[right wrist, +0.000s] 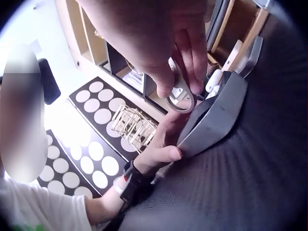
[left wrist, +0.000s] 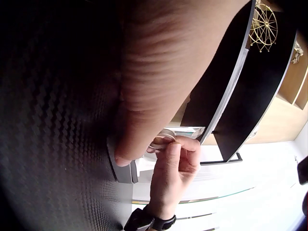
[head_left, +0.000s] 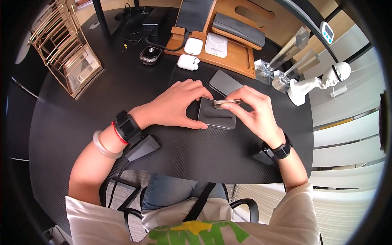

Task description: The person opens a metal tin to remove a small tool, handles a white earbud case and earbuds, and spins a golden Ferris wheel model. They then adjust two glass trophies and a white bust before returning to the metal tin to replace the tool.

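My right hand [head_left: 257,112] pinches a metal piece with a ring-shaped end [right wrist: 185,105] between thumb and fingers. That piece is tilted over a small dark grey box [head_left: 221,123], whose black lining has a recess with a rounded end and a narrower stretch. At the left side of the box, my left hand [head_left: 173,104] grips it, thumb at the near edge and fingers at the far edge. A grey lid [head_left: 225,83] lies flat just behind the box. In the left wrist view, my left thumb covers much of the box.
Behind stand a white earbud case [head_left: 187,62], a watch [head_left: 150,54] and a wooden organizer [head_left: 232,63]. A gold wire rack [head_left: 77,61] is at the left. Clear trophies [head_left: 281,79] and a white figurine [head_left: 300,90] stand at the right edge.
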`<state>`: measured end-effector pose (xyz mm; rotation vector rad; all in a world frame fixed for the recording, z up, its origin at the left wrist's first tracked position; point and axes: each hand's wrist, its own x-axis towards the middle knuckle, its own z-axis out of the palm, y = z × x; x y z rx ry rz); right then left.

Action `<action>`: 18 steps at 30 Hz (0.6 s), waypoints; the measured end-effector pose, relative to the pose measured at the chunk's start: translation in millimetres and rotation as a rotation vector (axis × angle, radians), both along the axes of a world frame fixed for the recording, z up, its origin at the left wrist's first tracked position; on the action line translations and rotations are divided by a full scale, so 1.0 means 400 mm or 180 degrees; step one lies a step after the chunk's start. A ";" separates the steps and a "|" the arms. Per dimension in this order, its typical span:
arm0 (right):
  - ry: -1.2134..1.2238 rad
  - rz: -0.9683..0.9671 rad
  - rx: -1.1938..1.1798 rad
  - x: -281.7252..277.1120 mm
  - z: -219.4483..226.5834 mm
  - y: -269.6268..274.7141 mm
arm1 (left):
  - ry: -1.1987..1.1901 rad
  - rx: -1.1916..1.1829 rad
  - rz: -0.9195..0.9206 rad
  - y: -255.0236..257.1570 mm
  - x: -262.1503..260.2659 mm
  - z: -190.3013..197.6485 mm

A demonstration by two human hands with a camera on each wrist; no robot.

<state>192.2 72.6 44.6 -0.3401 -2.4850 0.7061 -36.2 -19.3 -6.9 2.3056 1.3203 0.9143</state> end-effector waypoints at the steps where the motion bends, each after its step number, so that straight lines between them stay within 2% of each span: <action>1: -0.0005 0.0017 0.0000 -0.009 -0.005 0.001 | -0.0005 0.0000 0.0017 -0.001 0.000 0.002; 3: -0.0258 0.0213 0.0910 -0.024 -0.018 0.006 | 0.0162 -0.0151 0.0049 -0.003 -0.001 0.010; 5: -0.0362 0.0180 0.0869 -0.040 -0.012 -0.011 | 0.0140 -0.0153 0.0042 -0.002 -0.006 0.010; 7: -0.0370 0.0543 0.1047 -0.045 -0.010 -0.016 | 0.0119 -0.0153 0.0015 0.002 -0.008 0.008; 9: -0.0252 0.0530 0.0665 -0.031 0.012 0.007 | 0.0092 -0.0105 -0.0054 0.003 -0.009 0.004; 11: -0.0321 -0.0173 0.0150 -0.006 0.066 0.010 | 0.0082 -0.0138 -0.0029 -0.001 -0.010 0.010; 12: -0.0548 -0.0304 -0.0287 0.007 0.086 0.012 | 0.0074 -0.0183 -0.0012 -0.002 -0.007 0.011; 13: -0.0565 -0.0317 -0.0284 0.012 0.094 0.008 | 0.0057 -0.0180 -0.0023 -0.002 -0.004 0.007; 16: -0.1000 0.0278 0.0299 0.023 0.071 -0.013 | -0.0037 -0.0043 -0.0072 0.004 -0.004 0.000; 18: -0.0982 0.0110 0.0285 0.023 0.069 -0.022 | -0.0048 -0.0048 -0.0014 0.002 -0.003 -0.003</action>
